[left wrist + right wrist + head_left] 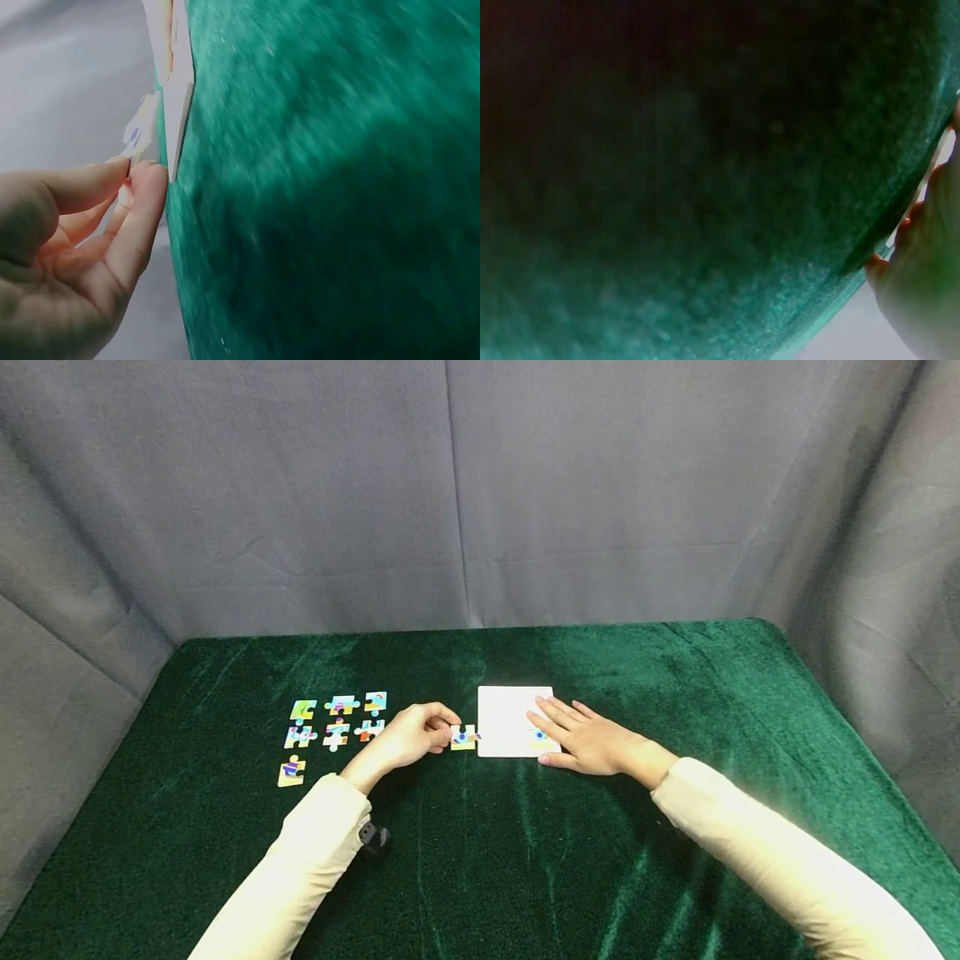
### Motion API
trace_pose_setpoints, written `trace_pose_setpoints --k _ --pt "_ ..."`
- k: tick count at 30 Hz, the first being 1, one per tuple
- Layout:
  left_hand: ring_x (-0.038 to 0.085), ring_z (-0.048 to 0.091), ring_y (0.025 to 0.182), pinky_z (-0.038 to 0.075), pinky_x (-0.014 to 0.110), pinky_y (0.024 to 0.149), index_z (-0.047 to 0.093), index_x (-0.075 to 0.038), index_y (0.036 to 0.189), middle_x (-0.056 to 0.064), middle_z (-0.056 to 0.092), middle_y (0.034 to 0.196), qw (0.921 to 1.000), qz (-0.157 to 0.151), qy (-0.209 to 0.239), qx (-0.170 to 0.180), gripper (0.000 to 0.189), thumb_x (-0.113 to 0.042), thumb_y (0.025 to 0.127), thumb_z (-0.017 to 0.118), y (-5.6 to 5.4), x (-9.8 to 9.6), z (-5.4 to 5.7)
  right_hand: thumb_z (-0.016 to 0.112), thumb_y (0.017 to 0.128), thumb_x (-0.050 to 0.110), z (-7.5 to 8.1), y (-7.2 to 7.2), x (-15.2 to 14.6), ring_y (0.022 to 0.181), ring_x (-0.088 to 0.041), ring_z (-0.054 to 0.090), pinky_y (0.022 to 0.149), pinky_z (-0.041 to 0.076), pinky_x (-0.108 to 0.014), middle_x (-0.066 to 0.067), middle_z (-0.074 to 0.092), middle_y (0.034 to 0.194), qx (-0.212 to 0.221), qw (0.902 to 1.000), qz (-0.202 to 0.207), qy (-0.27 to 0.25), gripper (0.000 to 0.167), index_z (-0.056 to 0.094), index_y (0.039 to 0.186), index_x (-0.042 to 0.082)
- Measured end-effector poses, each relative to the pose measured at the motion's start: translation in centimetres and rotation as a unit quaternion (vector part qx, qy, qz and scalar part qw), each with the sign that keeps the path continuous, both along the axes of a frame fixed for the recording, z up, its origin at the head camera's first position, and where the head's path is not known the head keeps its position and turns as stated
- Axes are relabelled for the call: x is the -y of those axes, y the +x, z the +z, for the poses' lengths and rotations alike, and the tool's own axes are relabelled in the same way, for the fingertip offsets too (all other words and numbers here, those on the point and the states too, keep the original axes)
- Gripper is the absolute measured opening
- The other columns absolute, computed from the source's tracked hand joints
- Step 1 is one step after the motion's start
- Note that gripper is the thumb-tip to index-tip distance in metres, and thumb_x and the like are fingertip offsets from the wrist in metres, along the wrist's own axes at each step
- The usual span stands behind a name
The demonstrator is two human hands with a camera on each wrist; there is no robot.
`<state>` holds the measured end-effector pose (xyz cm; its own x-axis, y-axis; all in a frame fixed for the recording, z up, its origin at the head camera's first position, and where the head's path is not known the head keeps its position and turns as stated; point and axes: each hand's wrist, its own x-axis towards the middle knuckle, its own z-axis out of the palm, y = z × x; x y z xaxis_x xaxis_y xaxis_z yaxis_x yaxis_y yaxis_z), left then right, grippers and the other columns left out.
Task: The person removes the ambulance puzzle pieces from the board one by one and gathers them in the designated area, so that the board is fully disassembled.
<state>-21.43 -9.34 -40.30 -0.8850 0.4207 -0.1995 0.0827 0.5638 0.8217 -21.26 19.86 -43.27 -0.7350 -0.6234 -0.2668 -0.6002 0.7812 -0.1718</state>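
Between its thumb and fingertips my left hand [412, 735] pinches a jigsaw puzzle piece [463, 739] with a yellow and blue picture. This piece is just left of a white square board [506, 714]. In the left wrist view, the pinched puzzle piece [141, 133] is raised close to the board's edge [178, 120]. My right hand [592, 742] lies with straight, spread fingers over the board's right side. Near the board's lower right corner, a similar coloured puzzle piece [539, 738] shows partly beneath those fingers. The right wrist view catches only the hand's edge [919, 277].
Left of my left hand, several loose jigsaw pieces [337, 732] lie in rough rows, with one piece [292, 771] nearer me. A green velvety cloth [487, 860] covers the table. Grey curtains [337, 502] hang behind and at both sides.
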Motion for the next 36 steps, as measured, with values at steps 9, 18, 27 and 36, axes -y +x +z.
trace_pose_setpoints --k 9,18,27,36 --pt "0.019 0.064 0.082 0.058 0.033 0.076 0.059 0.008 0.109 0.019 0.064 0.093 1.0000 -0.004 0.004 0.003 0.020 0.002 0.092 0.052 0.4 2.4 0.2 0.041 0.099 0.047 0.0 0.0 0.0 0.149 -0.032 0.012 0.119 0.014 -0.054 -0.014 0.007 0.162 0.001 1.0000 0.001 -0.006 0.070 0.014 0.154 0.014" --pt "0.019 0.064 0.083 0.057 0.033 0.077 0.059 0.006 0.110 0.017 0.064 0.093 0.9999 -0.001 -0.015 -0.004 0.020 -0.001 0.092 0.052 0.8 5.4 0.7 0.042 0.099 0.046 0.1 0.1 -0.1 0.148 -0.034 0.014 0.118 0.014 -0.055 -0.016 0.009 0.161 -0.006 0.9999 0.004 -0.013 0.069 0.017 0.153 0.012" --pt "0.019 0.063 0.085 0.055 0.031 0.078 0.058 0.006 0.113 0.016 0.065 0.095 0.9996 0.016 -0.022 -0.001 0.024 -0.005 0.093 0.053 1.2 8.3 1.1 0.041 0.099 0.048 0.0 0.1 0.0 0.149 -0.032 0.013 0.119 0.014 -0.054 -0.013 0.007 0.162 0.001 1.0000 0.001 -0.009 0.070 0.015 0.154 0.014" --pt "0.016 0.061 0.084 0.054 0.028 0.076 0.057 0.009 0.112 0.016 0.064 0.095 0.9994 0.023 -0.023 -0.006 0.023 -0.003 0.093 0.052 1.6 10.4 1.2 0.041 0.099 0.048 0.1 0.0 -0.2 0.149 -0.031 0.011 0.119 0.013 -0.054 -0.013 0.007 0.162 0.003 1.0000 -0.002 -0.005 0.069 0.015 0.154 0.014"
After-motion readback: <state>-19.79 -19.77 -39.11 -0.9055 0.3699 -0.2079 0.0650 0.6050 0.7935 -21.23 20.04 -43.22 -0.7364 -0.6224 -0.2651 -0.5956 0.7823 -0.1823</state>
